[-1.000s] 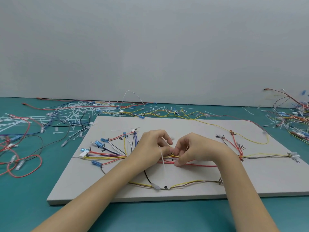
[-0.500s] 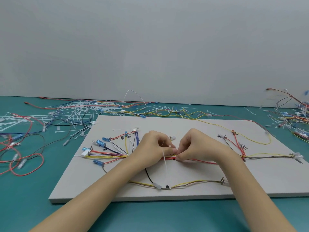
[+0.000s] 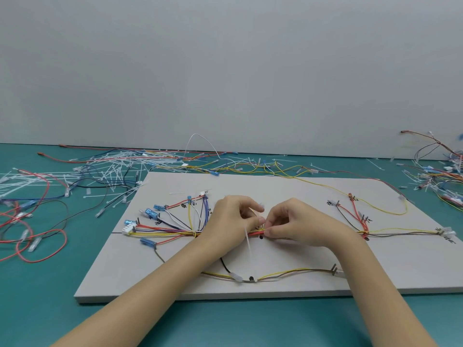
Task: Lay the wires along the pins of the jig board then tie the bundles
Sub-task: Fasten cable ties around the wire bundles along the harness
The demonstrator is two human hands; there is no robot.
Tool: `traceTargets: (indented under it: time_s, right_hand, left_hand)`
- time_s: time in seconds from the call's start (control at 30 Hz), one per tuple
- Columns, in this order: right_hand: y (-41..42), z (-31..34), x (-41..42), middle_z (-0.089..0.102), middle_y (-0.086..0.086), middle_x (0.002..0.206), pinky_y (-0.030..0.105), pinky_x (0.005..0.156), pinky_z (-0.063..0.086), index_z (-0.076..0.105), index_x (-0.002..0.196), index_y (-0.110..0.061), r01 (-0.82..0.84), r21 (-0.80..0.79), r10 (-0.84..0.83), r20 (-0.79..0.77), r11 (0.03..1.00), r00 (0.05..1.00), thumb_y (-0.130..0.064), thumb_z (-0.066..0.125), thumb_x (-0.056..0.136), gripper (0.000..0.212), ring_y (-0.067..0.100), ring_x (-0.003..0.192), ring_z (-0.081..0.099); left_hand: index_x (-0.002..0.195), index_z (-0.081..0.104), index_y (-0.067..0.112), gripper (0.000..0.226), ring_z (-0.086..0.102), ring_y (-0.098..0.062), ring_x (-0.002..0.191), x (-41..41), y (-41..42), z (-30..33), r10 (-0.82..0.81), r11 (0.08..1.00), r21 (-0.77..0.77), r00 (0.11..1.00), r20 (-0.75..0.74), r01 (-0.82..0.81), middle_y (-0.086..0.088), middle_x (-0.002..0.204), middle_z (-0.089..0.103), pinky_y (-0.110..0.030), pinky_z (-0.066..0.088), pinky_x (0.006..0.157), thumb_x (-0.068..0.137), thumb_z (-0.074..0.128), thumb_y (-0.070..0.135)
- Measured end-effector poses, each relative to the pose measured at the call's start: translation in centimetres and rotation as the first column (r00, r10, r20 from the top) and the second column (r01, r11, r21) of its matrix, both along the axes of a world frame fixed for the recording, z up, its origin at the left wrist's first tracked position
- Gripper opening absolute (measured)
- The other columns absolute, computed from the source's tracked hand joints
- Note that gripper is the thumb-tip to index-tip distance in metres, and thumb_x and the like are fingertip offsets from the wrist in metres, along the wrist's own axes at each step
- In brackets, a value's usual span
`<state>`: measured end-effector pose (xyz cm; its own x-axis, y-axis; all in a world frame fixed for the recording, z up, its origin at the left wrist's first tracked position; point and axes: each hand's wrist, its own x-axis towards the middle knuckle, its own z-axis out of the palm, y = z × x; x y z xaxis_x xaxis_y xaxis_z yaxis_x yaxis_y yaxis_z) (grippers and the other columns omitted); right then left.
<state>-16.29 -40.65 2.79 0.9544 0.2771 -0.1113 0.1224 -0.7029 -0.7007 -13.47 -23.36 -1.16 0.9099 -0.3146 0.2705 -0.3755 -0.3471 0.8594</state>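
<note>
Near edge of the board [image 3: 375, 266]: a brown/yellow wire run [image 3: 288, 273] sags between pins, ending at a pin [image 3: 333, 268] on the right, with a black wire [image 3: 225, 265] rising from it toward the left wrist.

Mid-board, both hands meet over the wire bundle [image 3: 258, 232], the red and yellow trunk running left-right. Left hand [image 3: 231, 221]: fingers curled, thumb and forefinger pinching at the bundle where a white cable tie [image 3: 249, 249] wraps it; the tie's tail hangs down toward the near edge. Right hand [image 3: 298, 225]: fingers curled, fingertips pinching the bundle just right of the tie.

Left of the hands, wires fan out to blue connectors [image 3: 151, 213] and a white plug [image 3: 129, 229]. Right of the hands, red and brown branches [image 3: 355, 211] run to pins; the trunk ends at a clear terminal [image 3: 447, 232]. Small black marks sit beside several pins, too small to read. No brand or legible text anywhere.

Beyond the board on the teal table [image 3: 50, 309]: loose white cable ties [image 3: 110, 169] at far left, stray red wire loops [image 3: 32, 236] left, a tangle of finished harnesses [image 3: 441, 176] far right. Grey wall [image 3: 225, 71] behind.
</note>
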Motion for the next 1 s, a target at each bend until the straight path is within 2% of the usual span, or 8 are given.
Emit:
traceTargets:
  time_s: [0.1,0.17,0.23,0.37,0.5,0.67,0.83,1.0]
  right_hand:
    - [-0.1,0.0,-0.1,0.065,-0.001,0.062,0.014,0.056,0.041,0.072,0.079,-0.009,-0.001,0.007,0.001,-0.019,1.000,1.000,-0.012,0.070,0.085,0.007,0.005,0.055,0.052]
    - [-0.1,0.1,0.0,0.061,-0.006,0.058,0.012,0.051,0.039,0.072,0.079,-0.007,0.001,0.008,-0.001,-0.030,1.000,1.000,-0.012,0.069,0.085,0.008,0.003,0.050,0.049]
    - [-0.1,0.0,0.0,0.060,-0.006,0.056,0.012,0.050,0.039,0.072,0.078,-0.006,0.012,0.014,-0.011,-0.031,1.000,0.999,-0.011,0.069,0.084,0.008,0.004,0.048,0.048]
    - [0.0,-0.2,0.1,0.059,-0.003,0.056,0.017,0.052,0.041,0.072,0.076,-0.009,0.043,0.005,-0.043,-0.023,0.999,0.999,-0.011,0.074,0.077,0.003,0.008,0.049,0.049]
    - [-0.2,-0.2,0.1,0.059,-0.002,0.058,0.022,0.052,0.040,0.071,0.077,-0.012,0.057,0.013,-0.057,-0.049,0.998,0.997,-0.022,0.084,0.071,0.018,0.010,0.051,0.050]
    - [0.3,-0.7,0.2,0.052,-0.010,0.055,0.020,0.052,0.032,0.068,0.076,-0.013,0.075,-0.044,-0.074,0.024,0.996,0.997,-0.037,0.089,0.063,0.034,0.006,0.051,0.044]
    - [0.9,-0.9,0.1,0.051,-0.013,0.067,0.023,0.054,0.031,0.058,0.077,-0.022,0.084,-0.190,-0.070,0.077,0.978,0.995,-0.056,0.088,0.050,0.053,0.005,0.059,0.044]
    - [1.1,-0.6,-0.3,0.056,-0.009,0.089,0.027,0.065,0.042,0.049,0.085,-0.029,0.066,-0.167,-0.045,0.127,0.984,0.991,-0.050,0.090,0.049,0.059,0.009,0.079,0.050]
  left_hand:
    - [0.080,0.070,0.009,0.014,0.064,-0.005,0.057,0.2,0.1,0.0,0.009,0.997,-0.076,0.998,-0.055,-0.014,-0.003,0.067,0.072,-0.015,0.046,0.059,0.073,0.082,0.008]
    - [0.075,0.071,0.007,0.012,0.058,-0.008,0.056,0.4,0.1,0.0,0.008,0.998,-0.054,0.999,-0.044,-0.011,-0.008,0.068,0.071,-0.021,0.046,0.058,0.073,0.083,0.010]
    - [0.072,0.072,0.007,0.011,0.055,-0.012,0.059,0.4,0.1,0.0,-0.004,0.999,-0.034,1.000,-0.029,0.003,-0.013,0.072,0.070,-0.030,0.048,0.060,0.074,0.082,0.012]
    - [0.071,0.075,0.012,0.010,0.059,-0.017,0.062,0.3,0.3,0.1,-0.028,1.000,0.008,0.999,-0.034,0.029,-0.010,0.072,0.071,-0.041,0.053,0.067,0.073,0.083,0.017]
    - [0.067,0.074,0.020,0.012,0.065,-0.030,0.079,0.3,0.3,0.4,-0.012,0.996,0.090,0.999,-0.033,0.015,-0.008,0.078,0.071,-0.046,0.053,0.076,0.074,0.083,0.024]
    - [0.067,0.072,0.021,0.014,0.064,-0.034,0.082,0.3,0.2,0.6,-0.041,0.987,0.157,0.999,-0.026,0.044,-0.015,0.081,0.070,-0.048,0.052,0.077,0.078,0.080,0.026]
    - [0.079,0.074,0.011,0.018,0.063,-0.034,0.080,0.5,0.2,0.4,-0.049,0.979,0.198,0.998,-0.041,0.056,-0.017,0.083,0.069,-0.046,0.051,0.077,0.083,0.075,0.029]
    - [0.082,0.070,0.010,0.020,0.049,-0.017,0.065,0.4,0.1,0.4,-0.042,0.983,0.176,0.998,-0.044,0.049,-0.012,0.072,0.061,-0.037,0.043,0.065,0.088,0.070,0.029]
